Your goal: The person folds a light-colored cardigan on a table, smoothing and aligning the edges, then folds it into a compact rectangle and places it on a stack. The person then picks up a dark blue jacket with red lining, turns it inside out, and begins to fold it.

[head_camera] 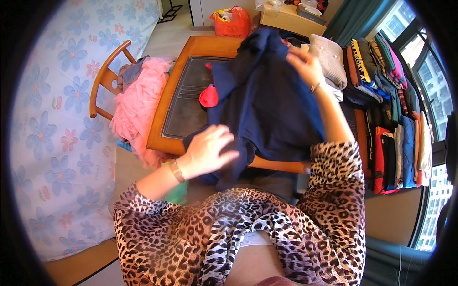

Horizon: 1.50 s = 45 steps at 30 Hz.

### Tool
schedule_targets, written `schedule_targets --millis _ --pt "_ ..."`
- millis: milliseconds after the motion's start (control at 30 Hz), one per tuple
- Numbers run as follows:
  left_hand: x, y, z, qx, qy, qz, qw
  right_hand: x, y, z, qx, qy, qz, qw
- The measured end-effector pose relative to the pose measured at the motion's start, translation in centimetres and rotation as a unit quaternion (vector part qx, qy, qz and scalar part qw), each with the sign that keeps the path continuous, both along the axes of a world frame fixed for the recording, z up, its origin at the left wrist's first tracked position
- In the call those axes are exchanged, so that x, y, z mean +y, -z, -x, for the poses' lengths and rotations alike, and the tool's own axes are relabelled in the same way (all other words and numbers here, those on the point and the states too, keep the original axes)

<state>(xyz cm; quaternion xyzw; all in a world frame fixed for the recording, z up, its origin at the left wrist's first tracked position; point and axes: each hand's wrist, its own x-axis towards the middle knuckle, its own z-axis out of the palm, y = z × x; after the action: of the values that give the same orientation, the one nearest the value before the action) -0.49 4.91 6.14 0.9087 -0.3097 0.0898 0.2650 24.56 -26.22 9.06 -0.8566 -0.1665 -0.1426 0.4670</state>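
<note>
A dark navy garment with red parts at its left side lies spread across a wooden table with a dark inset top, and part of it hangs over the near edge. My left hand is over the garment's near left part, fingers apart; whether it pinches any cloth is not clear. My right hand is at the garment's upper right edge, fingers extended. Its fingertips are near the cloth, and a hold cannot be made out.
Pink tulle clothing is heaped on a wooden chair at the left, beside a flowered bed. Folded clothes stand in rows at the right by the window. A folded beige knit and a red bag are beyond.
</note>
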Motion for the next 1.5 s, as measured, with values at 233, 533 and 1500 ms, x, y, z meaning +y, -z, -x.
schedule_targets --millis 233,533,1500 --pt "1.4 5.1 -10.7 -0.04 -0.204 -0.048 0.977 -0.8 5.6 16.3 0.014 -0.176 0.384 0.906" --pt "6.6 9.2 -18.3 0.082 -0.312 0.297 0.899 -11.0 8.6 20.8 -0.045 0.033 0.411 0.91" --pt "-2.5 4.5 0.5 0.057 0.117 -0.032 0.991 -0.3 5.8 25.6 -0.086 -0.167 0.176 0.966"
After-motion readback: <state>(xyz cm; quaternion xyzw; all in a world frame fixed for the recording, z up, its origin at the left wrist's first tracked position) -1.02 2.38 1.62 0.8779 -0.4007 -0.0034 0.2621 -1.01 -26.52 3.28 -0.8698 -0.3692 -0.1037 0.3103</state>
